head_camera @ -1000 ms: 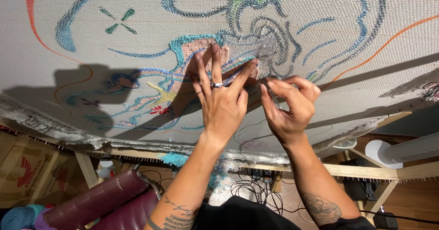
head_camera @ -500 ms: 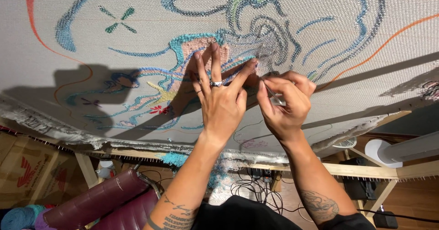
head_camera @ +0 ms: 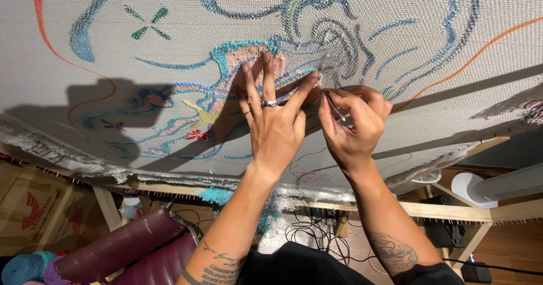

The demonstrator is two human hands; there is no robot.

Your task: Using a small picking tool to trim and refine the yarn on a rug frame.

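Observation:
A grey tufting cloth (head_camera: 85, 92) is stretched on a wooden frame (head_camera: 435, 210) and carries a yarn design in blue, teal, pink, green and orange lines. My left hand (head_camera: 272, 121), with a ring on one finger, lies flat against the cloth, fingers spread over the pink and teal patch (head_camera: 240, 58). My right hand (head_camera: 352, 127) is right beside it and pinches a thin metal tool (head_camera: 334, 106), its tip pointing up at the cloth by my left fingertips.
Below the frame stand a dark red padded chair (head_camera: 121, 248), balls of teal and purple yarn (head_camera: 25, 268), a cardboard box (head_camera: 31, 211), tangled cables (head_camera: 317, 234) on the wooden floor, a white fan (head_camera: 427, 177) and a white cylinder (head_camera: 503, 186).
My right hand has shifted slightly left and up, bringing the metal tool closer to my left fingertips. My left hand stays pressed on the cloth.

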